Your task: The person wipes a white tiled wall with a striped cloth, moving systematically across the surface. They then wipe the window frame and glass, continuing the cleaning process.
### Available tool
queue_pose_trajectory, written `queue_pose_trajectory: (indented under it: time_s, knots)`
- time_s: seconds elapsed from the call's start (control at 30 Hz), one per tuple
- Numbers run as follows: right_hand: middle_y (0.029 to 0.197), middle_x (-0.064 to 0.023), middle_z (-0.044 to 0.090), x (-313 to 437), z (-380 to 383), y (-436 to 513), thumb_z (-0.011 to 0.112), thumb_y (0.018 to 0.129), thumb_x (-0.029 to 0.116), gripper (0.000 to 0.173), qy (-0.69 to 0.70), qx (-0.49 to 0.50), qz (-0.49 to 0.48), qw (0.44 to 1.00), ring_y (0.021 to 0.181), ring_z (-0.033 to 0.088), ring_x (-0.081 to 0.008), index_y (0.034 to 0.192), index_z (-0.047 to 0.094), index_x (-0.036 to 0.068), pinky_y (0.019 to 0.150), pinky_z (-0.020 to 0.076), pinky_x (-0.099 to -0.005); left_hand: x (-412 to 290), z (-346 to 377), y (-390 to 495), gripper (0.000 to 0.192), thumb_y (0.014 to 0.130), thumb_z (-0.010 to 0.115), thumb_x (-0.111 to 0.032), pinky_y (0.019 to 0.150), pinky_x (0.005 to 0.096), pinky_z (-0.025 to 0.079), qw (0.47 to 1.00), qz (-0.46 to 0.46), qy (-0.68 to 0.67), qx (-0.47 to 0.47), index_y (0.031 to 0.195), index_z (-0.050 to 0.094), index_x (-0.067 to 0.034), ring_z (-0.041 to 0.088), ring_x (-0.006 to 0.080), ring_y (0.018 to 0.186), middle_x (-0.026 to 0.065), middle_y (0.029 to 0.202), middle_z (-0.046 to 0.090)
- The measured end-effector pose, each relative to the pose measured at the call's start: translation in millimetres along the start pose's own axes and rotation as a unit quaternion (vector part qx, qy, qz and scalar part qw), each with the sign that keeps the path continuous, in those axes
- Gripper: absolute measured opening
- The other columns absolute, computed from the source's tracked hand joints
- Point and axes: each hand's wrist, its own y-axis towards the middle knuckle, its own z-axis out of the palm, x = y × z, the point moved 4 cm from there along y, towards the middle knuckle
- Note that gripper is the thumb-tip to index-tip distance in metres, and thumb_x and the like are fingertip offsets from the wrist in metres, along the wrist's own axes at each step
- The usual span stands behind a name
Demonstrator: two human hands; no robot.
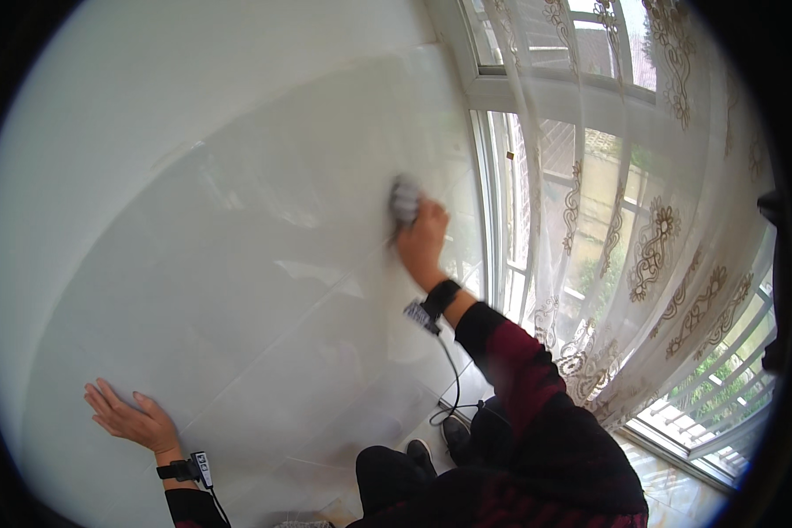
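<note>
My right hand [425, 241] is raised against the glossy pale wall tiles [251, 284], close to the window side. It grips a grey-and-dark cloth [406, 201], blurred, so its exact kind is hard to make out. The cloth appears pressed to the tiles. At the lower left, my left hand [132, 416] rests on or just off the tiled wall, fingers spread and nothing in it. Each wrist wears a black strap with a small device and a cable.
A sheer white curtain [627, 198] with brown floral embroidery hangs at the right before a framed window [485, 218] with bars outside. White plaster [59, 158] lies beyond the tile edge. Below are my shoes [420, 454], the tiled floor [666, 475] and a partly hidden grey item [303, 524].
</note>
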Motion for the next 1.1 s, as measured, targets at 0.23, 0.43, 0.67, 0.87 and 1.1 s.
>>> queue_pose_trajectory:
  time_s: [0.23, 0.43, 0.67, 0.87, 1.1]
  knots:
    - [0.133, -0.0199, 0.060, 46, -13, -56, 0.066, 0.073, -0.009, 0.066, 0.053, 0.030, -0.135, 0.989, 0.121, 0.055, -0.0416, 0.138, 0.060, 0.005, 0.106, 0.0444, -0.0497, -1, -1, 2, 0.061, 0.107, 0.044, -0.029, 0.127, 0.0609, 0.013, 1.000, 0.006, 0.001, 0.001, 0.164, 0.034, -0.008, 0.024, 0.0357, 0.160, 0.0159, 0.172, 0.030]
    - [0.122, -0.0232, 0.061, -49, 5, 26, 0.065, 0.079, -0.001, 0.063, -0.060, -0.053, -0.007, 0.997, 0.115, 0.055, -0.0456, 0.141, 0.053, 0.004, 0.101, 0.0438, -0.0554, 0, 1, -3, 0.060, 0.107, 0.045, -0.029, 0.127, 0.0611, 0.013, 1.000, -0.001, -0.004, 0.005, 0.163, 0.036, -0.008, 0.025, 0.0366, 0.160, 0.0166, 0.171, 0.031]
    - [0.118, -0.0287, 0.061, -126, -1, 72, 0.063, 0.089, 0.010, 0.037, -0.129, 0.049, 0.216, 0.967, 0.112, 0.061, -0.0515, 0.125, 0.057, 0.003, 0.093, 0.0519, -0.0600, 2, 2, -2, 0.060, 0.107, 0.045, -0.030, 0.127, 0.0621, 0.014, 1.000, 0.009, -0.009, -0.008, 0.162, 0.037, -0.008, 0.026, 0.0370, 0.159, 0.0164, 0.171, 0.032]
    - [0.122, -0.0245, 0.060, -41, 5, 4, 0.065, 0.079, 0.003, 0.063, -0.080, -0.001, 0.029, 0.996, 0.114, 0.056, -0.0451, 0.142, 0.055, 0.000, 0.098, 0.0457, -0.0548, 1, 2, -1, 0.061, 0.107, 0.043, -0.032, 0.127, 0.0621, 0.014, 1.000, 0.008, -0.009, -0.017, 0.162, 0.038, -0.009, 0.027, 0.0369, 0.159, 0.0156, 0.171, 0.033]
    - [0.144, -0.0207, 0.055, 85, -20, -100, 0.063, 0.077, -0.009, 0.068, 0.069, 0.112, -0.254, 0.958, 0.132, 0.054, -0.0401, 0.142, 0.062, 0.008, 0.109, 0.0421, -0.0500, 2, 2, -1, 0.061, 0.107, 0.044, -0.032, 0.127, 0.0616, 0.014, 1.000, 0.017, -0.004, -0.016, 0.163, 0.037, -0.009, 0.026, 0.0362, 0.159, 0.0150, 0.172, 0.031]
